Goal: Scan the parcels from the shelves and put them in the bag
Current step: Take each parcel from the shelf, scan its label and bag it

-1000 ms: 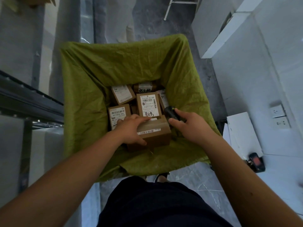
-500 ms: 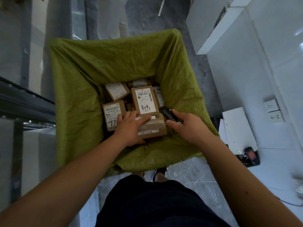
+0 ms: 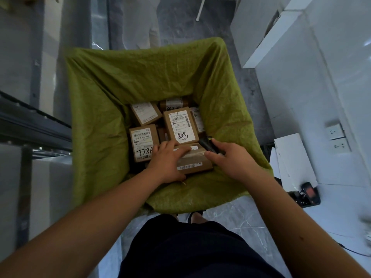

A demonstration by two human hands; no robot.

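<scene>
A green woven bag [image 3: 100, 109] stands open below me with several brown cardboard parcels inside, each bearing a white label. My left hand [image 3: 167, 161] grips the nearest parcel [image 3: 195, 162] from above, fingers spread over its taped top, thumb on its near side. This parcel rests low in the bag against the front wall. My right hand [image 3: 230, 157] holds a black handheld scanner [image 3: 206, 144], with its thumb touching the parcel's right edge. A parcel marked 7786 [image 3: 143, 142] lies to the left, and another with handwriting [image 3: 180, 125] lies just behind.
A dark metal shelf frame [image 3: 30, 125] runs along the left. White furniture [image 3: 301, 77] and stacked white sheets [image 3: 291, 157] stand to the right, with a black device [image 3: 309, 194] on the floor. Someone's legs [image 3: 144, 23] stand beyond the bag.
Both hands have lowered the parcel deeper into the bag, down to the level of the other parcels. The scanner has stayed in my right hand.
</scene>
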